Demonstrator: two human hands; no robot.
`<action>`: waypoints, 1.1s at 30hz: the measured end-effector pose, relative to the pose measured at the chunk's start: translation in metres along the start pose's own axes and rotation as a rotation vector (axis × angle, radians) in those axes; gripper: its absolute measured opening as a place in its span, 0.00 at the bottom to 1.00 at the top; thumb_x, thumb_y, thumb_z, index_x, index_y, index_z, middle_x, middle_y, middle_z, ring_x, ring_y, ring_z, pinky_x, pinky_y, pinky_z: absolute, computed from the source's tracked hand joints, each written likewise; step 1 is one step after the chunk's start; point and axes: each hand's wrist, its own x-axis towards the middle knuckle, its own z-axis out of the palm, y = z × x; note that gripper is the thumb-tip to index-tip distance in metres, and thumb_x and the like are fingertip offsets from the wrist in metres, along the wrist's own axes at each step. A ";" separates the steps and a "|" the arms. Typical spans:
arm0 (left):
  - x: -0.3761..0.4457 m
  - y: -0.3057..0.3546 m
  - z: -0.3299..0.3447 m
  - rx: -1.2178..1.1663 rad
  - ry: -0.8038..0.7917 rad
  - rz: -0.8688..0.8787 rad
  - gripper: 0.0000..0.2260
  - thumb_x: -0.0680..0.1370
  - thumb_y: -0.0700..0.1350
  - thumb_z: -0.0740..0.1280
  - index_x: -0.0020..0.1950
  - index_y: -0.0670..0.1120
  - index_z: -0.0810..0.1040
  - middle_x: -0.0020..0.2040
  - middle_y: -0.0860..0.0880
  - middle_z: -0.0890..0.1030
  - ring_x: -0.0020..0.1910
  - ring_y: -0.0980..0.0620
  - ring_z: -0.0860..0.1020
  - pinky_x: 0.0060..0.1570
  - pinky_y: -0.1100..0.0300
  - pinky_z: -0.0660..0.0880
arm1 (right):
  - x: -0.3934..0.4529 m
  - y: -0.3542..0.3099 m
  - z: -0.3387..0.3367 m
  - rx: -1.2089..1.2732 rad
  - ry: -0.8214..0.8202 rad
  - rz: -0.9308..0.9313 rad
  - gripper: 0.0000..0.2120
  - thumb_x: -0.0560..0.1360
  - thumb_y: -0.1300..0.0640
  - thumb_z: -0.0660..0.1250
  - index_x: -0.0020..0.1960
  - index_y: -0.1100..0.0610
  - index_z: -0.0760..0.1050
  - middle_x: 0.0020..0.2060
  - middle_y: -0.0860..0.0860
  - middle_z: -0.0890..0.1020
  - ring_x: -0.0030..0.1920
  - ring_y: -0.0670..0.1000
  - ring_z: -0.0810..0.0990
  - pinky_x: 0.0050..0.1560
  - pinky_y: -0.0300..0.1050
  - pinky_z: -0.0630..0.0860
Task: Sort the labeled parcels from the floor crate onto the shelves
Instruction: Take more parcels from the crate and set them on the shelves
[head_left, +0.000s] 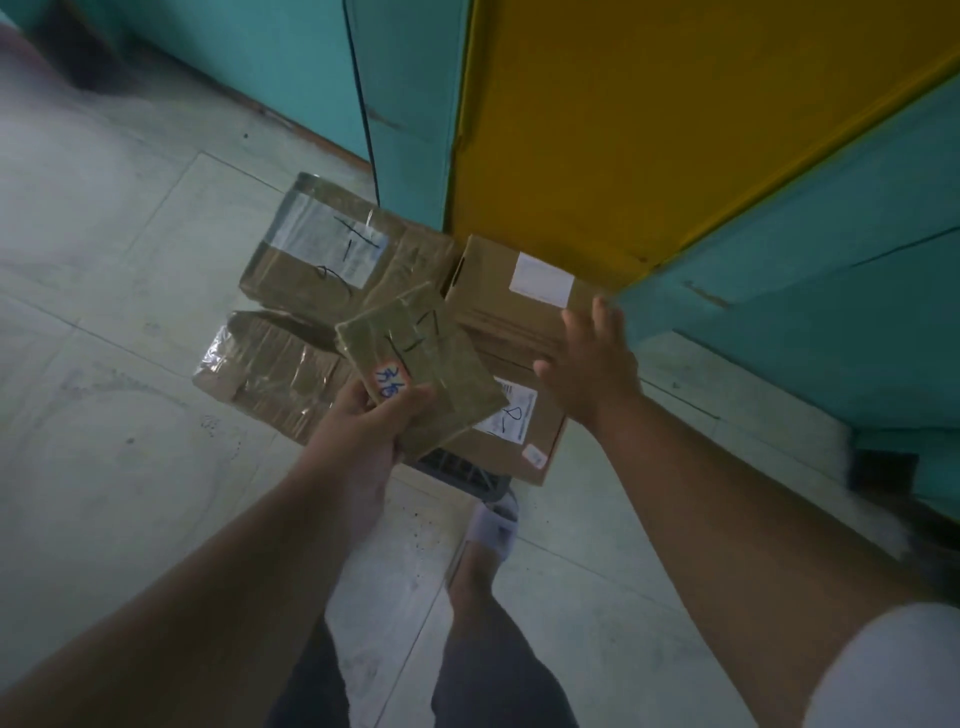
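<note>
My left hand (363, 421) grips a small flat brown parcel (436, 364) with black pen marks and a blue-written sticker, held above the pile. My right hand (592, 364) hovers open, fingers spread, over the right side of the pile, holding nothing. Below lie several cardboard parcels: a taped one with a white label (311, 249) at the back left, a crumpled taped one (270, 374) at the front left, a box with a blank white label (509, 291) at the back right, and a labelled box (524, 436) at the front right. A dark crate (462, 473) peeks out beneath them.
Teal panels (405, 104) and a yellow panel (597, 130) rise just behind the pile, and a teal panel (810, 312) runs along the right. The floor (114, 312) is pale tile. My foot in a sandal (493, 525) stands just in front of the crate.
</note>
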 end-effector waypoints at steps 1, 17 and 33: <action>0.006 -0.006 0.004 -0.014 0.019 -0.006 0.19 0.71 0.41 0.71 0.61 0.45 0.77 0.53 0.45 0.85 0.51 0.47 0.85 0.46 0.57 0.80 | 0.006 0.003 0.006 0.037 -0.027 -0.013 0.38 0.76 0.40 0.64 0.79 0.51 0.52 0.80 0.57 0.46 0.79 0.65 0.43 0.74 0.67 0.59; 0.017 -0.036 0.019 0.007 0.095 0.021 0.25 0.67 0.44 0.72 0.63 0.43 0.76 0.55 0.43 0.85 0.54 0.44 0.83 0.53 0.51 0.77 | 0.005 0.024 0.014 0.174 0.050 -0.123 0.36 0.76 0.52 0.73 0.77 0.50 0.57 0.80 0.56 0.38 0.77 0.62 0.61 0.67 0.55 0.72; 0.002 -0.037 0.012 -0.010 0.068 0.045 0.15 0.75 0.39 0.68 0.61 0.46 0.77 0.53 0.46 0.86 0.51 0.48 0.84 0.49 0.54 0.76 | -0.009 0.033 -0.049 -0.258 0.253 -0.277 0.21 0.81 0.57 0.62 0.69 0.65 0.64 0.59 0.63 0.77 0.52 0.62 0.79 0.41 0.48 0.67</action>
